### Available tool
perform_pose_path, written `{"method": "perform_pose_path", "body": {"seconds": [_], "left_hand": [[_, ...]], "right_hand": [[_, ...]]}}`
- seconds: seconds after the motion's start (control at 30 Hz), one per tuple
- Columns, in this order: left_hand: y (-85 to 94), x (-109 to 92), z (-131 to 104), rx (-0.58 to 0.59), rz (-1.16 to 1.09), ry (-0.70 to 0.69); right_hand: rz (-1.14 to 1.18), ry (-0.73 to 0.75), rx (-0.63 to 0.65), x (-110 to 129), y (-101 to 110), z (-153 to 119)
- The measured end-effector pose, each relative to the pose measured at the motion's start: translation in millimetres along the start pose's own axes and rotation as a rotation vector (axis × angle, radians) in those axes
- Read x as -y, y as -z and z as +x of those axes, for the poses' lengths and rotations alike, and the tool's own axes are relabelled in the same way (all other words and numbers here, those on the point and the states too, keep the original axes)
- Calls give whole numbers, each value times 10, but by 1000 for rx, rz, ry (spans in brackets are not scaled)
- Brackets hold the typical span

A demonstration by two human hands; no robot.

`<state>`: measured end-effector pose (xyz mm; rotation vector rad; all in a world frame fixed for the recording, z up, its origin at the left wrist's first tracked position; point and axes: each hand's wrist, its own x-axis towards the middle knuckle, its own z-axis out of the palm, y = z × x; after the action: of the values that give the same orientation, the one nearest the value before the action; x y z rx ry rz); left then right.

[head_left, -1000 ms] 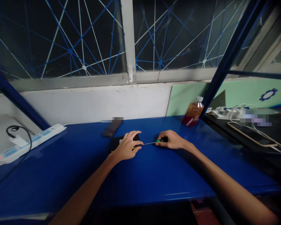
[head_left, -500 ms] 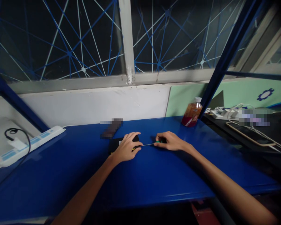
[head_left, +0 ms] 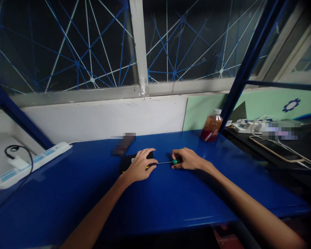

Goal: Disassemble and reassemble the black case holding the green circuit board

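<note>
Seemingly, work is under way: on the blue table [head_left: 155, 200], the left hand [head_left: 140, 166] spans a black case [head_left: 126, 162], its grip unclear; the right hand [head_left: 188, 159] has fingers curled around a green-handled screwdriver [head_left: 175, 161], shaft pointing leftward; what remains cannot be told.

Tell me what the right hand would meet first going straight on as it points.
Likely the left hand, in line with the screwdriver-like tool that the right hand holds, or the black case under it; depth is hard to judge.
</note>
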<state>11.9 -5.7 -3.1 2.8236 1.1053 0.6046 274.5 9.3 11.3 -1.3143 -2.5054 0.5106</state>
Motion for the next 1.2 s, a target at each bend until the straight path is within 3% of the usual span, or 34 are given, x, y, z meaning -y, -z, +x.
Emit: {"method": "perform_pose_path", "body": {"seconds": [0.4, 0.7, 0.9, 1.2], "left_hand": [[2, -10, -9, -2, 13, 6], [-1, -7, -8, -2, 10, 3], [4, -16, -8, 1, 13, 4], [-17, -22, -10, -4, 21, -4]], "right_hand": [[-51, 52, -68, -79, 13, 15], [-65, 35, -1, -45, -6, 21], [-94, 89, -65, -77, -45, 22], [-70, 63, -18, -71, 2, 37]]}}
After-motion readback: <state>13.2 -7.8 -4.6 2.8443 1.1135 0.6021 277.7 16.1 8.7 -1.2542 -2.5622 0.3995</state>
